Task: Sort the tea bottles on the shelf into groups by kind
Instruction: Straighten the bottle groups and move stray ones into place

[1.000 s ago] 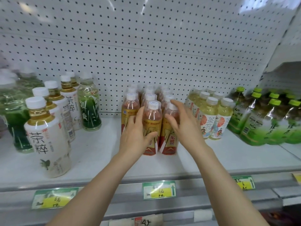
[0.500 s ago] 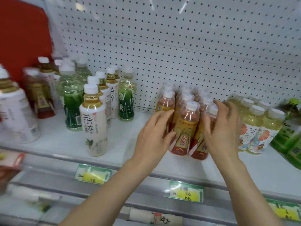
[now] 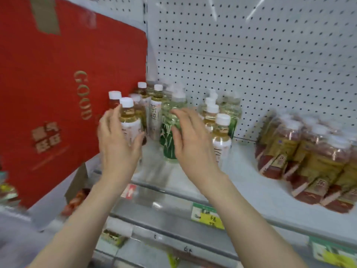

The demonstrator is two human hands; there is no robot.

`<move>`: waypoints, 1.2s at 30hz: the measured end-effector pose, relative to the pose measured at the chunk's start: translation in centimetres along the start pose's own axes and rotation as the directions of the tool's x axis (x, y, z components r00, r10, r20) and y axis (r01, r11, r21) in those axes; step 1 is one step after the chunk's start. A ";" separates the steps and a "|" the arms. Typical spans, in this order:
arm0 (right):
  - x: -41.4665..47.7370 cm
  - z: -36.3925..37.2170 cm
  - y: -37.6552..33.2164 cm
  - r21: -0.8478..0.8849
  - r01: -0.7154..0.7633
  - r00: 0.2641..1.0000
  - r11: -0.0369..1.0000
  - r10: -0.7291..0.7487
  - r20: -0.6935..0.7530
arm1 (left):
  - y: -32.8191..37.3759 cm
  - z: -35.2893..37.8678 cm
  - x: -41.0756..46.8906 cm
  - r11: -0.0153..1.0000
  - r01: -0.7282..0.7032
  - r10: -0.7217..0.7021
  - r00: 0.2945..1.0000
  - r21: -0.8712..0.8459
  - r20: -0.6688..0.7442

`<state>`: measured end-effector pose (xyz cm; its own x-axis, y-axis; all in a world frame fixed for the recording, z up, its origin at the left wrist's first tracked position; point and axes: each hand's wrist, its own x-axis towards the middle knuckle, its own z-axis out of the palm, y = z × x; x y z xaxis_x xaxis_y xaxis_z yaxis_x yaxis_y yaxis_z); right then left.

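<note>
On the white shelf (image 3: 243,178) a mixed cluster stands at the left. My left hand (image 3: 117,146) wraps around a white-label bottle of amber tea (image 3: 128,118), fingers on its left side and thumb across its front. My right hand (image 3: 193,144) is spread open in front of a green-label bottle (image 3: 168,149), fingertips at its shoulder. More white-label bottles (image 3: 221,136) and green-label bottles (image 3: 232,113) stand mixed behind and to the right. A tight group of red-brown tea bottles (image 3: 301,157) stands at the right, blurred.
A big red carton (image 3: 58,89) leans at the left, close against the bottle cluster. A white pegboard wall (image 3: 251,55) backs the shelf. Price tags (image 3: 207,215) line the shelf's front rail. Bare shelf lies between the cluster and the red-brown group.
Both hands have left the red-brown bottles and moved left to the mixed cluster. My view has swung left, bringing the red carton in. My left hand has closed around a white-label bottle.
</note>
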<state>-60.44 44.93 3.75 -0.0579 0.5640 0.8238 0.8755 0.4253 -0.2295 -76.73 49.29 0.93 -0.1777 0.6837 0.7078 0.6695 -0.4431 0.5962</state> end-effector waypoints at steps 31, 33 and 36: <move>5.5 9.3 -2.8 0.042 -0.252 0.908 0.967 0.221 0.355 | -6.6 -0.6 2.3 0.965 0.119 -0.049 0.957 -0.234 0.287; 4.3 7.7 -3.4 0.042 -0.250 0.914 0.967 0.222 0.339 | -6.6 -0.7 2.3 0.961 0.120 -0.045 0.957 -0.248 0.287; 2.7 5.2 -4.3 0.056 -0.250 0.936 0.967 0.226 0.271 | -6.3 -1.0 1.9 0.969 0.116 -0.052 0.959 -0.217 0.277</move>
<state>-66.89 48.30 4.21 0.0136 0.8158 0.5782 0.8339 0.3098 -0.4567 -82.00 52.85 -1.08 -0.0056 0.8399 0.5427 0.4718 -0.4763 0.7420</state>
